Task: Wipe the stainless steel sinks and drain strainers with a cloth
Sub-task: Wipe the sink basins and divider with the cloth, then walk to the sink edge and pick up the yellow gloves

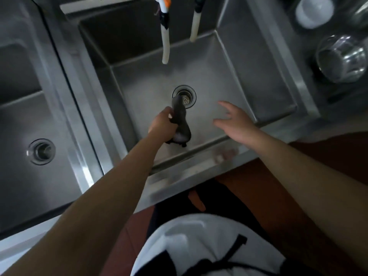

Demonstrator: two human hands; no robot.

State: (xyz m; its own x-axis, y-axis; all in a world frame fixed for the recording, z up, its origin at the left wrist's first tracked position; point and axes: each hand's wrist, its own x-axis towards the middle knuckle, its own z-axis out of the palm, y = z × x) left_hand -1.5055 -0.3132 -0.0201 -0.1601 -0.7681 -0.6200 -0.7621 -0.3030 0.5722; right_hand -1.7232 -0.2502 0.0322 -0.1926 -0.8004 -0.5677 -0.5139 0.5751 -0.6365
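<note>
Counting two sinks (199, 72) (29, 120), two strainers (184, 99) (41, 151)

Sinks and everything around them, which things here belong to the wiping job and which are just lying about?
Part of the job:
cloth, gripped by the left hand
middle sink
its strainer
left sink
its drain
right hand, open over the middle sink

Just lying about:
two hoses
glass
white cup

cloth (180, 124) covering part of drain strainer (185, 99), glassware (338, 58) blurred at right edge
</note>
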